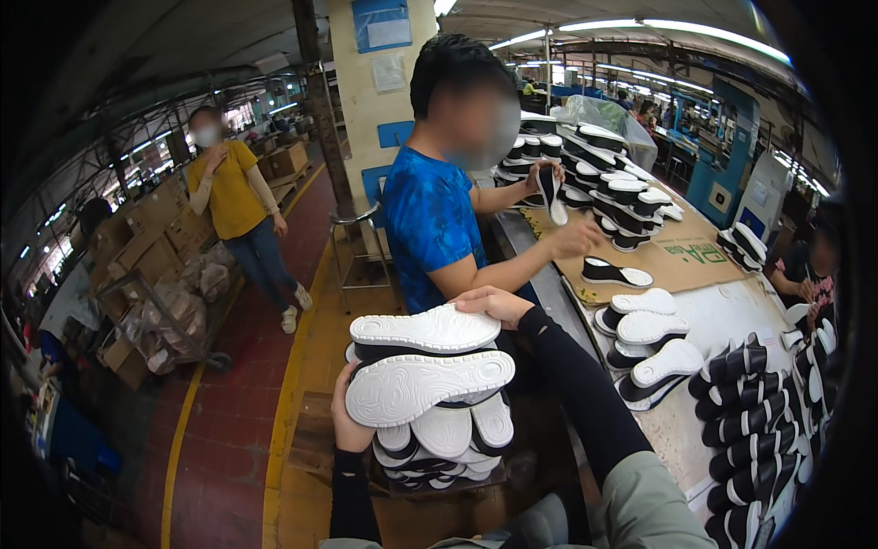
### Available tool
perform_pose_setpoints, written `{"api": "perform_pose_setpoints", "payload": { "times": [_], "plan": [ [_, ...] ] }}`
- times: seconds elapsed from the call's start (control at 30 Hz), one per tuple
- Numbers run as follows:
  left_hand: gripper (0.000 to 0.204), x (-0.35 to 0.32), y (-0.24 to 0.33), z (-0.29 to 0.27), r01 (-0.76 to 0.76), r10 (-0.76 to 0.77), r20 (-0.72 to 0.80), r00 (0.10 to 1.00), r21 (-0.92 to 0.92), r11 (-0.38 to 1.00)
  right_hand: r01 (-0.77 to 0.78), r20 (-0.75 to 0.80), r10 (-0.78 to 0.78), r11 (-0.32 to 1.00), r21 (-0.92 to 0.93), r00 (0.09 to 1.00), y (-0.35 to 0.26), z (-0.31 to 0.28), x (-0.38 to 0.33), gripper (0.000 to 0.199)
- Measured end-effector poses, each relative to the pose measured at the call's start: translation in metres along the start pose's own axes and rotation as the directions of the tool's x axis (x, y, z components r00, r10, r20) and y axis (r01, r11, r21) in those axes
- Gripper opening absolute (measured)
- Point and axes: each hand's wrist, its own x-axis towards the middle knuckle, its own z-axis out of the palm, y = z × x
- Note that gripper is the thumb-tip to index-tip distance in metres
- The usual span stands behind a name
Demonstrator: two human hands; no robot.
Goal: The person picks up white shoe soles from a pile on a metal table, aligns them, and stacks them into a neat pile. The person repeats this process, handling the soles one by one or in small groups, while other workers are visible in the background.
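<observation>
floor: red, running between yellow lines
pillar: cream, with blue panels
post: dark, beside the pillar
stool: metal, near the pillar's base
table: pale top, metal edge
ceiling: dark
lights: long, white, lit, in rows

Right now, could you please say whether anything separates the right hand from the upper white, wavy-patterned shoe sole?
Nothing visible does: the right hand touches that upper white sole at its right end.
</observation>
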Motion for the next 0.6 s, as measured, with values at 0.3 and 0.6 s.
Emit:
{"api": "perform_pose_setpoints", "payload": {
  "times": [0.3,0.6],
  "plan": [
    [0.088,-0.024,0.037,-0.013,-0.281,0.244,0.159,0.957,0.278,0.919,0.268,0.015,-0.27,0.945,-0.188,0.963,-0.011,0.026,-0.042,0.047],
    [0.054,-0.003,0.047,-0.013,-0.331,0.281,0.18,0.943,0.386,0.861,0.241,-0.065,-0.266,0.935,-0.261,0.962,-0.007,0.028,-0.054,0.042]
  ]
}}
